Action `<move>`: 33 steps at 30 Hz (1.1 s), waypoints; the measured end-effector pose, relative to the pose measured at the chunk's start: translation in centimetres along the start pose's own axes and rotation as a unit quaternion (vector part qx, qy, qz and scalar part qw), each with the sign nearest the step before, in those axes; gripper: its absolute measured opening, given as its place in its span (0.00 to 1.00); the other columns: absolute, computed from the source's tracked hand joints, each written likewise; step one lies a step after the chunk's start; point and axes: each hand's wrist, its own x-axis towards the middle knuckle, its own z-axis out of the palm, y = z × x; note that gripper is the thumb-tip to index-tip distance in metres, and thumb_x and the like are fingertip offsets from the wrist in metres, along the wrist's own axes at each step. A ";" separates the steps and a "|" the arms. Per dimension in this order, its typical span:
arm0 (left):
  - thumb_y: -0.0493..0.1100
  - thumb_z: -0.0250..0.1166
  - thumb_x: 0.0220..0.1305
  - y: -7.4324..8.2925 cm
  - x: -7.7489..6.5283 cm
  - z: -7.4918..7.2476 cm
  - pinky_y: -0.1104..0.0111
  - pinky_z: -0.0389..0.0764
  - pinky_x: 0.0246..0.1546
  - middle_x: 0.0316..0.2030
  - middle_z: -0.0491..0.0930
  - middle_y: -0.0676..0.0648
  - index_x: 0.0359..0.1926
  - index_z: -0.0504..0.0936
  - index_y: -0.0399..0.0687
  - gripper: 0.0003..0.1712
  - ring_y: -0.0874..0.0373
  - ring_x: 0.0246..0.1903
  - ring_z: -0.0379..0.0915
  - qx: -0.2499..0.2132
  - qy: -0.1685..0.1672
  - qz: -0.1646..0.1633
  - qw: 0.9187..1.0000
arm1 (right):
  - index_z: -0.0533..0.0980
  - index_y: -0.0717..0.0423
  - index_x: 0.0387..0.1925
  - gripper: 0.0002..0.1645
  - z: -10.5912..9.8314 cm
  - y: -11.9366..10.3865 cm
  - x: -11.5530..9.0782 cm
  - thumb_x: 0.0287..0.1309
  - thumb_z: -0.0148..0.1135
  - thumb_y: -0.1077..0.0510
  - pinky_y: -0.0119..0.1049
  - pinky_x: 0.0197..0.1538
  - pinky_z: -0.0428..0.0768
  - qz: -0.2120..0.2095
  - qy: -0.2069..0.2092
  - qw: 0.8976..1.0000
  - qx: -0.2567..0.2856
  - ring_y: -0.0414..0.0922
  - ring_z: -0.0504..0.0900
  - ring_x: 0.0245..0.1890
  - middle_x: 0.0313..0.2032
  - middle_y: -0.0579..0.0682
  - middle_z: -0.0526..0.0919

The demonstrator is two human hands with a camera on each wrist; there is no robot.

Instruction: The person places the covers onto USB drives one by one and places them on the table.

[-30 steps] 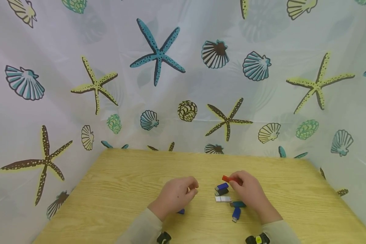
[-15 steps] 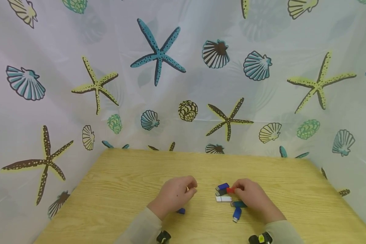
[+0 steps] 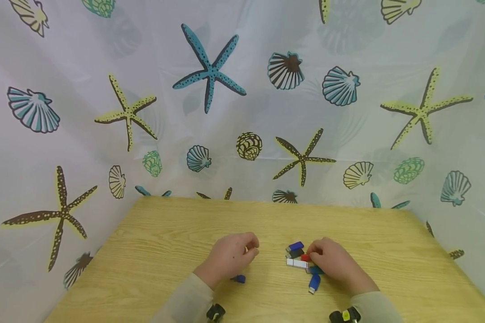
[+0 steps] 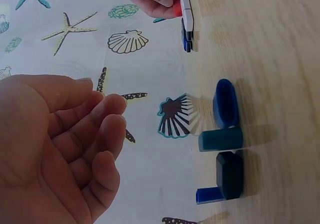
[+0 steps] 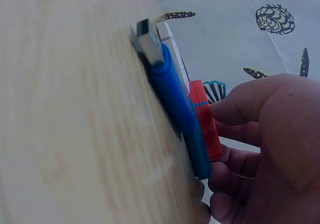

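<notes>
While the right hand pinches the red stick just beside the white stick, the left hand holds nothing, its fingers loosely bent. Whether the red stick touches the worktop, I cannot tell. It is probably light, stiff and a little slippery, so its long flat sides seem the best place to take hold.

The right hand partly hides the red USB stick.
</notes>
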 end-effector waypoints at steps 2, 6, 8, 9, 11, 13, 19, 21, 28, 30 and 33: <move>0.51 0.60 0.64 -0.1 0.0 0.0 0.72 0.71 0.26 0.30 0.76 0.65 0.40 0.79 0.59 0.06 0.71 0.24 0.68 0.002 -0.003 -0.003 1.000 | 0.80 0.45 0.31 0.07 0.0 0.1 0.1 0.60 0.58 0.59 0.41 0.40 0.73 -0.005 0.005 1.000 -0.003 0.43 0.70 0.32 0.32 0.45 0.74; 0.51 0.60 0.64 -0.3 0.1 0.0 0.72 0.72 0.26 0.30 0.76 0.64 0.40 0.79 0.59 0.06 0.70 0.24 0.68 -0.001 -0.009 -0.012 1.000 | 0.80 0.46 0.32 0.06 0.1 0.1 0.1 0.59 0.58 0.59 0.41 0.40 0.73 -0.018 0.019 1.000 -0.006 0.43 0.70 0.32 0.32 0.45 0.74; 0.51 0.60 0.64 -0.6 0.0 -0.1 0.71 0.72 0.27 0.30 0.76 0.64 0.40 0.79 0.60 0.06 0.70 0.24 0.68 -0.003 -0.011 -0.018 1.000 | 0.80 0.46 0.32 0.05 0.1 0.1 0.1 0.59 0.58 0.58 0.40 0.39 0.72 -0.021 0.027 0.999 -0.005 0.43 0.70 0.32 0.32 0.44 0.74; 0.50 0.60 0.64 -0.8 0.0 -0.3 0.71 0.72 0.27 0.30 0.76 0.64 0.40 0.79 0.60 0.05 0.70 0.24 0.68 -0.004 -0.011 -0.023 1.000 | 0.80 0.46 0.33 0.05 0.1 0.0 0.1 0.59 0.58 0.58 0.40 0.39 0.72 -0.021 0.031 0.999 -0.004 0.42 0.70 0.31 0.32 0.44 0.74; 0.51 0.60 0.64 -1.2 -0.1 -0.6 0.70 0.72 0.28 0.30 0.76 0.64 0.39 0.78 0.61 0.04 0.69 0.25 0.68 -0.008 -0.013 -0.039 0.999 | 0.80 0.46 0.34 0.05 0.1 0.0 0.1 0.59 0.58 0.57 0.39 0.38 0.72 -0.020 0.038 0.999 -0.002 0.42 0.70 0.31 0.33 0.44 0.73; 0.51 0.60 0.64 -1.8 -0.2 -1.1 0.69 0.72 0.29 0.30 0.75 0.64 0.38 0.78 0.61 0.04 0.67 0.26 0.69 -0.010 -0.017 -0.060 0.998 | 0.80 0.46 0.34 0.05 0.0 -0.1 0.1 0.60 0.58 0.56 0.39 0.37 0.72 -0.017 0.042 0.999 0.003 0.42 0.71 0.31 0.33 0.44 0.73; 0.49 0.61 0.63 -3.3 -0.5 -2.0 0.68 0.72 0.29 0.26 0.73 0.63 0.32 0.77 0.61 0.03 0.64 0.25 0.69 0.024 -0.057 -0.069 0.996 | 0.80 0.46 0.36 0.06 -0.1 -0.5 0.0 0.61 0.57 0.56 0.38 0.37 0.73 -0.009 0.048 0.999 0.013 0.42 0.71 0.31 0.34 0.44 0.74; 0.48 0.63 0.62 -3.5 -0.7 -2.2 0.68 0.71 0.27 0.24 0.73 0.62 0.29 0.77 0.61 0.05 0.64 0.24 0.68 0.030 -0.081 -0.061 0.994 | 0.79 0.47 0.36 0.05 -0.2 -0.6 -0.1 0.61 0.57 0.55 0.38 0.37 0.73 -0.006 0.048 0.999 0.017 0.42 0.71 0.32 0.34 0.44 0.74; 0.50 0.68 0.54 -2.7 -1.2 -2.2 0.68 0.70 0.23 0.22 0.74 0.60 0.23 0.76 0.60 0.09 0.63 0.21 0.67 0.008 -0.166 -0.060 0.984 | 0.79 0.47 0.36 0.05 -0.4 -0.8 -0.1 0.62 0.56 0.55 0.40 0.38 0.73 -0.005 0.049 0.999 0.021 0.43 0.71 0.33 0.36 0.44 0.74; 0.51 0.69 0.53 -2.3 -1.4 -2.0 0.68 0.70 0.22 0.21 0.74 0.61 0.22 0.76 0.60 0.10 0.64 0.21 0.67 0.017 -0.177 -0.057 0.982 | 0.79 0.47 0.36 0.05 -0.4 -0.7 -0.1 0.62 0.57 0.55 0.40 0.38 0.73 -0.007 0.049 0.999 0.019 0.43 0.71 0.33 0.36 0.44 0.75; 0.52 0.69 0.53 -2.1 -1.5 -1.7 0.68 0.69 0.21 0.21 0.73 0.60 0.21 0.76 0.59 0.11 0.64 0.20 0.66 0.029 -0.186 -0.060 0.980 | 0.79 0.47 0.36 0.05 -0.4 -0.7 -0.2 0.61 0.57 0.56 0.40 0.39 0.74 -0.009 0.047 0.999 0.017 0.42 0.72 0.33 0.35 0.44 0.75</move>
